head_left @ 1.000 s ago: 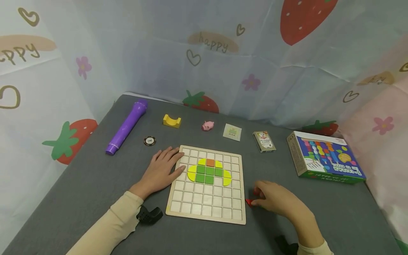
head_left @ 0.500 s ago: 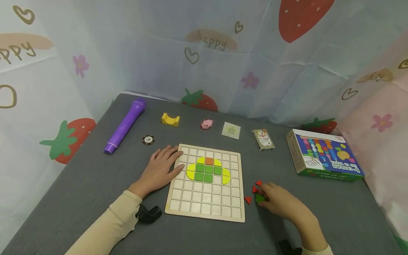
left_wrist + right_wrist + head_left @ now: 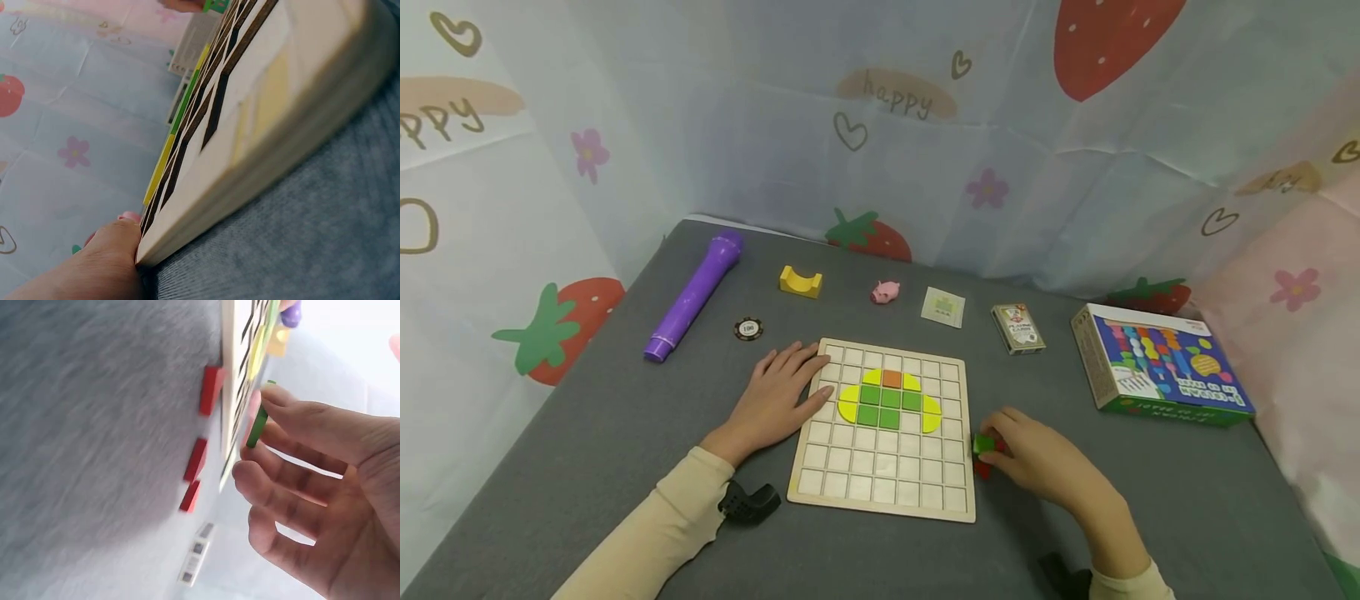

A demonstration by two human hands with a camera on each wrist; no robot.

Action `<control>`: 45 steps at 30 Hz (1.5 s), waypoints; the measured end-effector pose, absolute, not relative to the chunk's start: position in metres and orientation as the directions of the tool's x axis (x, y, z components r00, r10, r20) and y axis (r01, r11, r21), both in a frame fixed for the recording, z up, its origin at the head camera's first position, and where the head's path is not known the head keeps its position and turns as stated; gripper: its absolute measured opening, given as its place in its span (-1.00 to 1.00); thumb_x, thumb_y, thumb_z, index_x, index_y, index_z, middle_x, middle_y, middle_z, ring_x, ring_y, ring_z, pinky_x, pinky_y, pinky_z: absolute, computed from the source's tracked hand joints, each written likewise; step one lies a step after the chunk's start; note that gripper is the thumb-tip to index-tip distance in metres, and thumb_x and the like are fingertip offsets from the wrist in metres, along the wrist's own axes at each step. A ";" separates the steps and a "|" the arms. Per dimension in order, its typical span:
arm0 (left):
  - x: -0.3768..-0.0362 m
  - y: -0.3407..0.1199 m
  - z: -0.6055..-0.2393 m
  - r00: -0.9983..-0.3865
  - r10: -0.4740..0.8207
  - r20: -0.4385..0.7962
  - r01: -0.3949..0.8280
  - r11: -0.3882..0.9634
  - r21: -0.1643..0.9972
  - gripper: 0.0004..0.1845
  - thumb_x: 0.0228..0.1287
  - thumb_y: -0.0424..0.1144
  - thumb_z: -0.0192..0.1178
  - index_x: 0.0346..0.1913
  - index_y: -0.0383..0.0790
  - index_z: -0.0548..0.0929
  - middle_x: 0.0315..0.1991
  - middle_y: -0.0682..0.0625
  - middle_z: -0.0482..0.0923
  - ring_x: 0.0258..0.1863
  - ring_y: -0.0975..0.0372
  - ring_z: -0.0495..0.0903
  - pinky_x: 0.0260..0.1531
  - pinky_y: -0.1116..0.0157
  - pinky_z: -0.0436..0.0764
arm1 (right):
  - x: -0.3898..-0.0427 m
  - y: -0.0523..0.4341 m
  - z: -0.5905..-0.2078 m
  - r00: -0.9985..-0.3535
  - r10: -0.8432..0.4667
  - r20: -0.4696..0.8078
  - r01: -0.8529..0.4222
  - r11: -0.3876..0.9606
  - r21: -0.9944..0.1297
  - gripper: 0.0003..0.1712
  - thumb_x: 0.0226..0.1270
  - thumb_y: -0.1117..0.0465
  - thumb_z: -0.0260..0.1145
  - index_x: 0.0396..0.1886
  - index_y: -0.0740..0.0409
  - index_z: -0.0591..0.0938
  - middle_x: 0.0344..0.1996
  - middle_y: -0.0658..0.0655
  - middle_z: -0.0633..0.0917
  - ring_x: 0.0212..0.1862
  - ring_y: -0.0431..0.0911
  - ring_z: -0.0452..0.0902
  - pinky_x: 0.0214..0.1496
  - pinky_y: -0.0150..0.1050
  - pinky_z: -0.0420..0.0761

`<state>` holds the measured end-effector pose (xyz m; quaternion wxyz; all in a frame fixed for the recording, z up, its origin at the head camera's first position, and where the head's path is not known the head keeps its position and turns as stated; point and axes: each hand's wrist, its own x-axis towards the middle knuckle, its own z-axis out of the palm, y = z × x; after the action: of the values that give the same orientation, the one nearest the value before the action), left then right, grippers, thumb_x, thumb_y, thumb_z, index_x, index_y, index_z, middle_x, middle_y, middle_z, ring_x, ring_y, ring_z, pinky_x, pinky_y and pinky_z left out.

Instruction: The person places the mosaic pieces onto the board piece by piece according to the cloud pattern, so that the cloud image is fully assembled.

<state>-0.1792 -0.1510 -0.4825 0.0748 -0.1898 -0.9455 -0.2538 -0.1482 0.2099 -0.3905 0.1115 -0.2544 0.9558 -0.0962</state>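
Note:
A wooden grid board lies on the grey table, with yellow, green and orange tiles set in its upper middle. My left hand lies flat, fingers straight, on the board's left edge. My right hand pinches a small green tile just off the board's right edge; the right wrist view shows the green tile between thumb and finger. Three red pieces lie on the cloth beside the board, one red piece peeking out under my hand.
Along the back stand a purple tube, a yellow block, a poker chip, a pink pig, a small card and a card deck. A colourful box sits at the right. Fabric walls surround the table.
My right hand picked a green tile from beside the red pieces and carried it left to the board's right edge. The left hand stayed put.

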 end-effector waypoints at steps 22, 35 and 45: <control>-0.181 -0.150 -0.485 -0.915 0.323 0.242 0.401 0.798 0.451 -0.43 0.42 0.12 -0.01 0.38 -0.05 0.37 0.41 -0.11 0.24 0.45 -0.02 0.09 0.38 -0.14 -0.01 | -0.172 0.142 -0.396 -0.770 -0.626 -0.124 -0.604 0.778 -0.176 -0.71 0.21 0.10 0.42 -0.13 0.05 0.58 -0.23 -0.08 0.57 -0.33 -0.26 0.44 -0.26 -0.31 0.55; -0.179 -0.151 -0.483 -0.917 0.323 0.236 0.398 0.800 0.450 -0.43 0.42 0.12 0.00 0.38 -0.06 0.37 0.42 -0.11 0.23 0.45 -0.02 0.09 0.38 -0.14 -0.01 | -0.176 0.131 -0.404 -0.750 -0.654 -0.095 -0.636 0.754 -0.166 -0.76 0.18 0.10 0.44 -0.24 0.05 0.58 -0.32 -0.08 0.53 -0.36 -0.26 0.40 -0.34 -0.34 0.50; -0.180 -0.150 -0.483 -0.920 0.317 0.230 0.390 0.802 0.452 -0.42 0.42 0.13 0.00 0.39 -0.05 0.36 0.43 -0.10 0.22 0.46 -0.02 0.07 0.38 -0.13 -0.02 | -0.177 0.129 -0.405 -0.750 -0.657 -0.078 -0.645 0.752 -0.133 -0.75 0.16 0.08 0.45 -0.24 0.03 0.59 -0.32 -0.08 0.54 -0.35 -0.26 0.44 -0.32 -0.34 0.54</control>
<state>-0.1795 -0.1504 -0.4830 0.0715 -0.1867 -0.9466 -0.2528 -0.1772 0.1290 -0.4046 0.0600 -0.3484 0.9341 -0.0489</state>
